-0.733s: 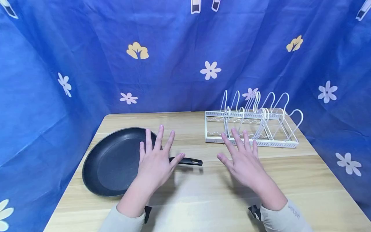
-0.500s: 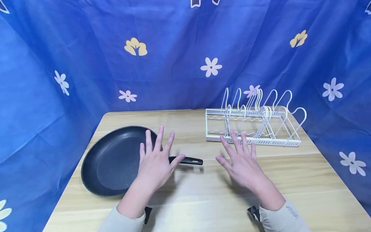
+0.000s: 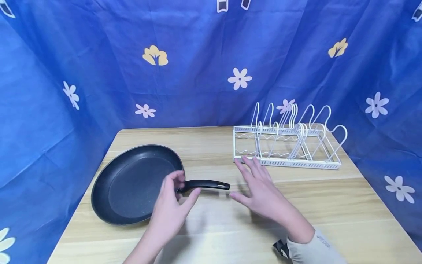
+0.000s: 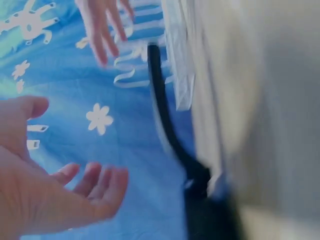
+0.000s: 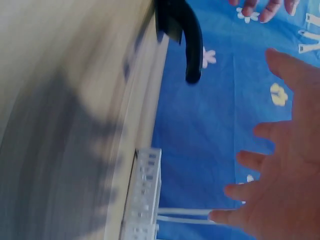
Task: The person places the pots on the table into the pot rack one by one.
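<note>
A black frying pan (image 3: 135, 187) lies on the left of the wooden table, its handle (image 3: 207, 184) pointing right. Over the pan's near right rim hovers my left hand (image 3: 171, 209), fingers bent loosely, thumb apart. The left wrist view shows a gap between that hand (image 4: 65, 190) and the pan handle (image 4: 167, 115), with nothing held. My right hand (image 3: 263, 194) hangs above the table just right of the handle's end, fingers spread. In the right wrist view this hand (image 5: 285, 170) is apart from the handle (image 5: 192, 50) and holds nothing.
A white wire pan rack (image 3: 287, 161) with several upright loops stands at the back right of the wooden table (image 3: 211, 234). A blue curtain (image 3: 197, 73) with flowers surrounds the table's back and sides.
My left hand's fingers have gone from spread out to bent, and the hand has lowered and turned near the handle's base. My right hand has shifted left and down toward the handle's tip.
</note>
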`<action>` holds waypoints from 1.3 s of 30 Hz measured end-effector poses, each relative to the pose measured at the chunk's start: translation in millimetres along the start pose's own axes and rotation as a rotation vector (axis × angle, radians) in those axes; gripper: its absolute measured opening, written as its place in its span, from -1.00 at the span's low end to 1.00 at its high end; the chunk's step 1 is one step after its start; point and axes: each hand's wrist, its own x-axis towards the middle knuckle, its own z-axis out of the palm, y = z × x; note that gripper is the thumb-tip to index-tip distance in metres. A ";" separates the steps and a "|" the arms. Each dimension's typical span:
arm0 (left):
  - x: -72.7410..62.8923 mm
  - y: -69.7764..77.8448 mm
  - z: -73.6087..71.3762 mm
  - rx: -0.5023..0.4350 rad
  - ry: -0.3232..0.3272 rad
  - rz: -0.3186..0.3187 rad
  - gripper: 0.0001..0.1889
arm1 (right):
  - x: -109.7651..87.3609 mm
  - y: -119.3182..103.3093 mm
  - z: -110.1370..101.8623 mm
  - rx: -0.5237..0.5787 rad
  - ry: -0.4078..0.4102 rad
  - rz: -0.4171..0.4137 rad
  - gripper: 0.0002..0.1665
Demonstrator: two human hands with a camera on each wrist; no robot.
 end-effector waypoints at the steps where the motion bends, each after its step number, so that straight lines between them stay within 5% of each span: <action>1: -3.4 -1.1 2.6 -0.083 -0.032 -0.037 -0.27 | 1.2 -2.6 1.2 0.017 -0.013 -0.014 0.24; 4: -11.3 -5.8 13.6 -0.326 -0.137 -0.118 -0.40 | 6.6 -8.5 5.7 0.067 -0.053 -0.038 0.26; 9: -16.9 -13.3 29.2 -0.601 -0.267 -0.285 -0.38 | 20.6 -11.5 15.8 0.156 -0.121 -0.073 0.20; 15: -4.3 -23.4 38.6 -0.891 -0.376 -0.405 -0.29 | 36.6 -5.9 29.6 0.327 -0.178 -0.075 -0.02; 23: 22.3 -29.7 48.3 -1.202 -0.159 -0.549 -0.61 | 47.9 -4.2 46.3 0.438 -0.228 -0.023 -0.16; 27: 29.7 -28.0 57.1 -1.324 -0.084 -0.550 -0.53 | 48.6 -4.3 50.3 0.448 -0.224 0.016 -0.26; 33: 30.3 -31.4 63.3 -1.408 -0.008 -0.554 -0.40 | 46.5 -9.3 52.0 0.450 -0.239 0.033 -0.47; 39: 28.3 -37.5 59.7 -1.441 -0.009 -0.552 -0.55 | 44.7 -16.1 52.4 0.441 -0.278 0.030 -0.57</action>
